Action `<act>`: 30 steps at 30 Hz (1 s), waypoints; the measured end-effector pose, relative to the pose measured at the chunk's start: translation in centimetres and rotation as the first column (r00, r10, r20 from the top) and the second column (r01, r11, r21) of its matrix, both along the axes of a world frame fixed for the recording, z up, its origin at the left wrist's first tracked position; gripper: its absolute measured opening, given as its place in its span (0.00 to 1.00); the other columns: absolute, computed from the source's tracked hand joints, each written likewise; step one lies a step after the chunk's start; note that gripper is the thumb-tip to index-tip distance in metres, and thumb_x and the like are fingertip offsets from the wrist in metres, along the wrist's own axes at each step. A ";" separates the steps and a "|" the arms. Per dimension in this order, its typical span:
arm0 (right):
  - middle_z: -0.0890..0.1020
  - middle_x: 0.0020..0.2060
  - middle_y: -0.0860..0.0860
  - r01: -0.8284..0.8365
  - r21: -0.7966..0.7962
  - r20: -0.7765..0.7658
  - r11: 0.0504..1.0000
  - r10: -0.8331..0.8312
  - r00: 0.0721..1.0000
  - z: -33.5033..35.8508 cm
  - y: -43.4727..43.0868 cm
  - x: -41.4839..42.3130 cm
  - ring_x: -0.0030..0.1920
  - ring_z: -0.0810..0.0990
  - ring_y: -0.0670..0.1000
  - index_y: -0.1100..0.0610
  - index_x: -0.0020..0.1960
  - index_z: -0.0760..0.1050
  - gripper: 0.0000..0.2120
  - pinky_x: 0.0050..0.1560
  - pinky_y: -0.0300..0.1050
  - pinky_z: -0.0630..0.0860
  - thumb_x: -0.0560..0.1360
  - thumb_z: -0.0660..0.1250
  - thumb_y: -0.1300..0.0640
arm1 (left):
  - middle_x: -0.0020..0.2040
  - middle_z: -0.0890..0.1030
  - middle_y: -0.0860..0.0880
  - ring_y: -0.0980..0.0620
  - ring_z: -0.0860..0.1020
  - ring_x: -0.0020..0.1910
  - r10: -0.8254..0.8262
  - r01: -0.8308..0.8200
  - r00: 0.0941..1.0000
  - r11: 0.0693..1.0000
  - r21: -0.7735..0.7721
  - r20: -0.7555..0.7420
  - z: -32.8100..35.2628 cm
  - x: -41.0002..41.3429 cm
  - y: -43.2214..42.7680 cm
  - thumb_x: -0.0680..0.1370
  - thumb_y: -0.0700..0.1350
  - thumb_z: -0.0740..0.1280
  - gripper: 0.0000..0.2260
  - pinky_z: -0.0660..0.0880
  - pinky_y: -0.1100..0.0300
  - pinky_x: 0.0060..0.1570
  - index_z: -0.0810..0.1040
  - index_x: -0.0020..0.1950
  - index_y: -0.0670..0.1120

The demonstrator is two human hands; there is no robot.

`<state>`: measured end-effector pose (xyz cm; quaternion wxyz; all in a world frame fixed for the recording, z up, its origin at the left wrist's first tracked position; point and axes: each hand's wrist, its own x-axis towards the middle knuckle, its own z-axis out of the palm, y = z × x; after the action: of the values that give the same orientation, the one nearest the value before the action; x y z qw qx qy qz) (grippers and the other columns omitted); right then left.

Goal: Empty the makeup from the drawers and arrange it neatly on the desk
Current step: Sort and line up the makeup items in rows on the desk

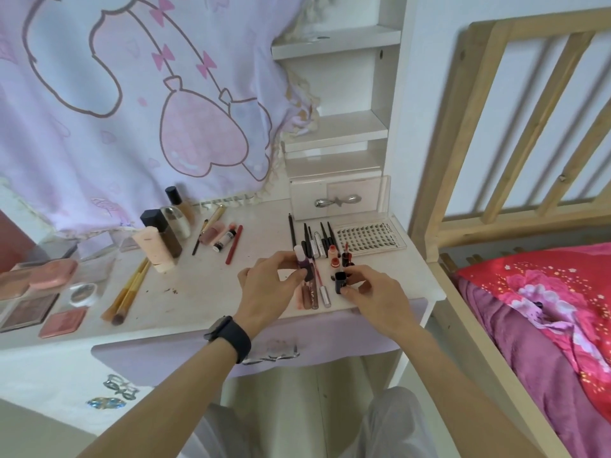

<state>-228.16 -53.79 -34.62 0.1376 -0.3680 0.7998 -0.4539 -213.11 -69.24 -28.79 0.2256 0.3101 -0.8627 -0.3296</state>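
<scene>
Forearms reached over the bench, left hand pinching a purple gloss tube, right hand gripping a small dark bottle at 6 o'clock of the pencil row; most makeup seemingly laid out, lip items left to align, small drawer closed.

I see both hands low over the surface.
My left hand pinches a white-capped purple tube; my right hand pinches a small dark container just beside it.

The head-worn wide-angle camera looks forward and down, close over the desk.
</scene>
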 end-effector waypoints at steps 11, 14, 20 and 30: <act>0.85 0.48 0.38 -0.037 -0.203 0.112 0.978 0.061 0.992 4.2 3.1 1.5 0.47 0.83 0.45 0.45 0.57 0.82 0.14 0.47 0.36 0.77 0.73 0.76 0.56 | 0.50 0.84 0.62 0.68 0.79 0.46 -0.398 0.400 0.917 0.910 0.113 -0.038 2.2 -2.3 2.8 0.78 0.48 0.72 0.11 0.73 0.69 0.43 0.83 0.59 0.58; 0.85 0.47 0.38 0.006 -0.204 0.125 0.979 0.020 0.992 3.7 3.3 0.7 0.48 0.82 0.44 0.44 0.55 0.82 0.11 0.51 0.38 0.77 0.75 0.74 0.56 | 0.47 0.84 0.62 0.66 0.79 0.43 -0.292 0.295 0.956 0.948 0.124 -0.039 1.3 -2.8 2.7 0.77 0.52 0.72 0.13 0.73 0.67 0.45 0.80 0.61 0.57; 0.83 0.46 0.32 0.080 0.034 0.033 0.996 -0.081 0.996 1.0 2.6 -2.5 0.55 0.78 0.36 0.37 0.51 0.79 0.09 0.65 0.47 0.70 0.73 0.74 0.47 | 0.50 0.80 0.60 0.55 0.75 0.54 0.019 0.040 0.965 0.974 -0.222 0.260 -1.3 -3.3 2.3 0.73 0.65 0.68 0.18 0.66 0.55 0.55 0.77 0.58 0.58; 0.78 0.43 0.36 0.097 0.189 -0.218 0.977 -0.054 0.974 -0.2 0.8 -2.9 0.53 0.69 0.46 0.38 0.56 0.80 0.11 0.55 0.49 0.61 0.75 0.69 0.40 | 0.51 0.79 0.57 0.52 0.72 0.56 0.070 0.039 0.940 0.950 -0.310 0.333 -2.9 -4.9 3.1 0.73 0.66 0.65 0.17 0.64 0.53 0.54 0.80 0.55 0.59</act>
<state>-231.09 -53.00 -34.87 0.0703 -0.3679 0.8646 -0.3349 -218.01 -66.19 -31.72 0.1222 0.3295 -0.9273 -0.1291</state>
